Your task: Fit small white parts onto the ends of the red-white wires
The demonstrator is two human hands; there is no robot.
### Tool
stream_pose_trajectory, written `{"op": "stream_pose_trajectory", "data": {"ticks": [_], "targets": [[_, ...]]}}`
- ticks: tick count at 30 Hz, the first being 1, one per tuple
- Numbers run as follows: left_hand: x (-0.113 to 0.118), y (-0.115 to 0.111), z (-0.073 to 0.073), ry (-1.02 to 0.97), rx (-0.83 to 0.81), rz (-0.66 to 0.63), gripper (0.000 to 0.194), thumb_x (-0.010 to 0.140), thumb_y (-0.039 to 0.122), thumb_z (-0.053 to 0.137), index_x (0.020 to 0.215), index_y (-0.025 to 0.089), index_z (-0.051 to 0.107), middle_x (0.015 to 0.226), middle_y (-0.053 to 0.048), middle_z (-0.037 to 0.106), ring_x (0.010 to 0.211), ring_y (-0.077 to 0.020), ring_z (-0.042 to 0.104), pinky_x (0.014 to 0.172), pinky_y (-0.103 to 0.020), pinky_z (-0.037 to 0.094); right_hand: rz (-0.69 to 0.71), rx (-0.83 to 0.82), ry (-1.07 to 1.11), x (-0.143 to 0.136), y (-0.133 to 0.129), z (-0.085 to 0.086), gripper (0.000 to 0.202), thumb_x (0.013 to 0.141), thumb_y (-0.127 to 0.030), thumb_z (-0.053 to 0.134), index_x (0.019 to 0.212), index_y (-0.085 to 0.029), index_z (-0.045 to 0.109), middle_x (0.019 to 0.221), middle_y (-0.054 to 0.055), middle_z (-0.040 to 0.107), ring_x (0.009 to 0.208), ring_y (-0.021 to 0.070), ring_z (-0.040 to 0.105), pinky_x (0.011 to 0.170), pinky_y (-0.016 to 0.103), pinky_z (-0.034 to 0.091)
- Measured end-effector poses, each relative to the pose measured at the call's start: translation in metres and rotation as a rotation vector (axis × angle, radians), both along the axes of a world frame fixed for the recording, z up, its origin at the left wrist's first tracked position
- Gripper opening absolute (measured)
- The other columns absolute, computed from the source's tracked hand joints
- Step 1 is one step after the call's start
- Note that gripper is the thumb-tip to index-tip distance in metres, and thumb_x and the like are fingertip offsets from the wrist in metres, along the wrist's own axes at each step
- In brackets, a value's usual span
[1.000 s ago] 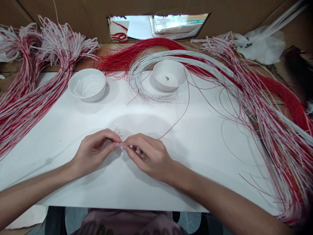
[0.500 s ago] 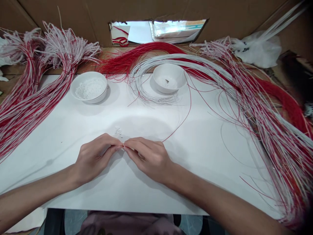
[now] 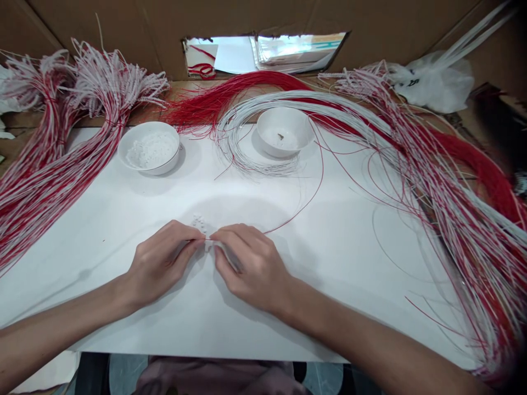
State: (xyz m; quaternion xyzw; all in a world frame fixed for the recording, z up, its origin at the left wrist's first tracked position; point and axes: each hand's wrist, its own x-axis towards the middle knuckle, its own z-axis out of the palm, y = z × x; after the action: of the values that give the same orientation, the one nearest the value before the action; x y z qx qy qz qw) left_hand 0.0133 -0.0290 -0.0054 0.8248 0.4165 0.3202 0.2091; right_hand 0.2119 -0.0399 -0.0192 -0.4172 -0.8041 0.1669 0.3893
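Observation:
Over the middle of the white tabletop my left hand (image 3: 167, 260) pinches the end of a thin red wire (image 3: 302, 209) between thumb and fingertips. Just to its right, my right hand (image 3: 251, 263) closes its fingertips on the same wire, which crosses the small gap between the hands and runs out behind the right hand in a curve toward the back. A tiny white piece shows at the fingertips, too small to name. Behind my left fingertips lies a little heap of small white pieces (image 3: 199, 221).
A white bowl of small white pieces (image 3: 168, 164) stands back left; another white bowl (image 3: 284, 148) sits inside coiled white wires (image 3: 234, 148). Bundles of red and white wires (image 3: 94, 142) line the left, more wires (image 3: 444, 203) the right. A cardboard wall (image 3: 123, 27) rises behind.
My fingertips have drawn slightly apart, so a short stretch of red wire shows between them. The right hand has shifted a little, its thumb lower and away from its fingers.

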Motion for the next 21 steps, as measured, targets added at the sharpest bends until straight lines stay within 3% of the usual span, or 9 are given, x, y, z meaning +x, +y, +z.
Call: {"op": "stream_pose_trajectory", "data": {"ticks": [4, 8, 15, 21], "targets": [[0.0005, 0.0023, -0.0016, 0.058, 0.021, 0.030, 0.026, 0.087, 0.010, 0.061, 0.109, 0.024, 0.061, 0.095, -0.002, 0.067, 0.088, -0.0175, 0.062, 0.077, -0.031, 0.053, -0.004, -0.054, -0.059, -0.0013, -0.0002, -0.0012, 0.018, 0.097, -0.015, 0.045, 0.092, -0.014, 0.063, 0.079, 0.004, 0.064, 0.075, 0.0147, 0.059, 0.071, 0.029, 0.048], [0.0018, 0.0050, -0.0036, 0.138, 0.061, 0.108, 0.023, 0.087, 0.015, 0.062, 0.108, 0.023, 0.065, 0.096, -0.005, 0.062, 0.091, -0.0193, 0.057, 0.075, -0.030, 0.051, -0.089, -0.123, -0.023, 0.0015, 0.0033, -0.0006, 0.017, 0.097, -0.014, 0.044, 0.092, -0.014, 0.060, 0.083, 0.005, 0.060, 0.071, 0.0126, 0.055, 0.066, 0.026, 0.047], [0.0061, 0.0079, -0.0033, 0.201, 0.083, 0.122, 0.016, 0.090, 0.017, 0.059, 0.099, 0.023, 0.070, 0.087, -0.005, 0.057, 0.083, -0.0177, 0.053, 0.066, -0.029, 0.047, -0.126, -0.149, 0.032, 0.0008, 0.0032, -0.0019, 0.013, 0.095, -0.016, 0.048, 0.088, -0.015, 0.059, 0.085, 0.004, 0.057, 0.071, 0.0117, 0.056, 0.063, 0.024, 0.047], [0.0040, 0.0092, -0.0013, 0.136, 0.007, 0.109, 0.015, 0.091, 0.016, 0.056, 0.097, 0.022, 0.068, 0.092, -0.005, 0.060, 0.088, -0.0183, 0.055, 0.074, -0.032, 0.049, -0.125, -0.117, 0.109, -0.0005, 0.0031, 0.0015, 0.010, 0.093, -0.016, 0.051, 0.086, -0.016, 0.059, 0.081, 0.002, 0.058, 0.068, 0.0097, 0.056, 0.058, 0.023, 0.045]]}}
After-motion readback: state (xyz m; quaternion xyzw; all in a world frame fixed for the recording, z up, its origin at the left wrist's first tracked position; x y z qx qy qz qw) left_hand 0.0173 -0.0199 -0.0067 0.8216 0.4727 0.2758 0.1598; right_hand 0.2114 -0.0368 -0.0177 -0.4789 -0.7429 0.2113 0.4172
